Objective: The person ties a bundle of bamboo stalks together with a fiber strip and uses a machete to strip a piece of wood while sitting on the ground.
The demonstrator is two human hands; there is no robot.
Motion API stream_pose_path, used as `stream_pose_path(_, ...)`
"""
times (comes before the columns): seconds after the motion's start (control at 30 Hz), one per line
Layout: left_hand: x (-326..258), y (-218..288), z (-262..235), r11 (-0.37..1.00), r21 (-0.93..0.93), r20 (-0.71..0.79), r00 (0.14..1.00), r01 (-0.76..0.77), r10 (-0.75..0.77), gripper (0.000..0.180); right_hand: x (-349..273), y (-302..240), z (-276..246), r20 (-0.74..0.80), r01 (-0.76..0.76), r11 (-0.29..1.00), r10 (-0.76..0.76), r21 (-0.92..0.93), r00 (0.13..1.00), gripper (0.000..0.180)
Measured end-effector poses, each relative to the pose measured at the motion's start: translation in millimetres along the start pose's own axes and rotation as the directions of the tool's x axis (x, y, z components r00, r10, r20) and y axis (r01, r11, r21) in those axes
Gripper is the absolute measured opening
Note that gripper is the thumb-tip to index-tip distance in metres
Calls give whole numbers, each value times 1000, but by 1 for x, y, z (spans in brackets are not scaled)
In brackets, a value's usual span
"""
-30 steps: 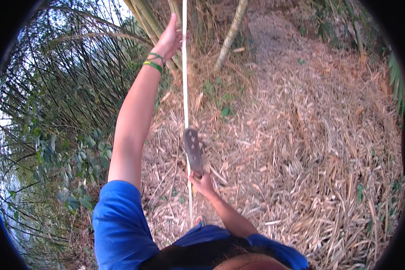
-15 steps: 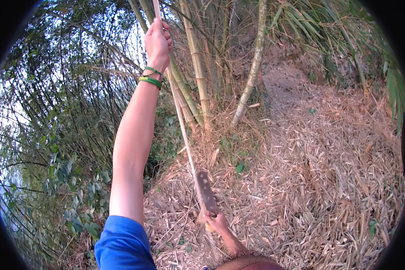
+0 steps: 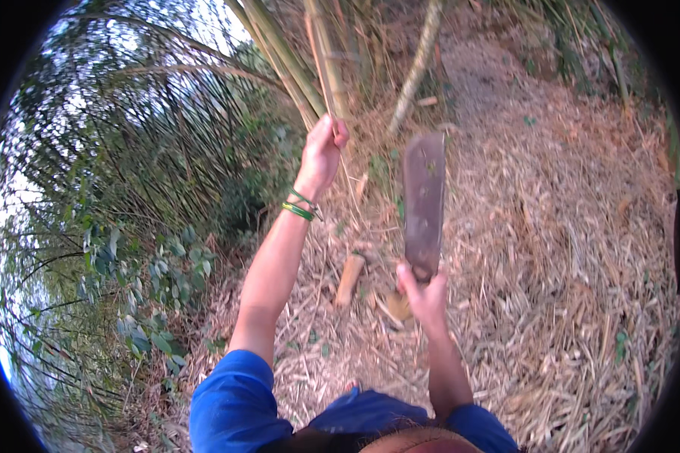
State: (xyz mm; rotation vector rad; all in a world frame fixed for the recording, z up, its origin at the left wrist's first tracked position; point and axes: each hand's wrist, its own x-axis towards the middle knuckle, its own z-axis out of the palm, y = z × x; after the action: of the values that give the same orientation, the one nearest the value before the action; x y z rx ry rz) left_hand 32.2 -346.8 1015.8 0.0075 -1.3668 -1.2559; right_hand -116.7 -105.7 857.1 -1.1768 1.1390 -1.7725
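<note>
Raised in front of me, my left hand (image 3: 323,155) is closed round a thin, pale bamboo strip (image 3: 320,57) that runs up out of the picture. Green bands circle that wrist. My right hand (image 3: 427,298) grips a machete (image 3: 425,200) by its handle, which is mostly hidden in the fingers. Its broad, dark blade points upward, has several holes along it, and stands apart from the strip, to its right. Below and between the hands, a short cut piece of bamboo (image 3: 349,279) lies on the ground.
Thick bamboo stems (image 3: 283,60) rise ahead, with a slanting pale trunk (image 3: 417,68) to their right. Dry bamboo litter (image 3: 551,302) covers the sloping ground. Leafy plants (image 3: 159,272) and dense thin stems crowd the left side.
My left hand has come down and to the right, still holding the strip. My right hand has risen to the right, lifting the machete away from the strip, its blade now upright.
</note>
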Motion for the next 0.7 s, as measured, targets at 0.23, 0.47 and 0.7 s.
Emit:
stream_pose_path(0.23,-164,-124,6,954,91,26,957,286,-290,32,3,-105,-26,-31,202,974,-199,102,979,28)
stream_pose_path(0.47,-237,-142,47,889,233,53,908,394,-416,26,15,-118,-47,-82,232,973,-230,19,970,28)
stream_pose_path(0.7,-230,-63,109,942,288,67,978,171,-198,30,3,-97,-41,-113,171,985,-169,6,979,25)
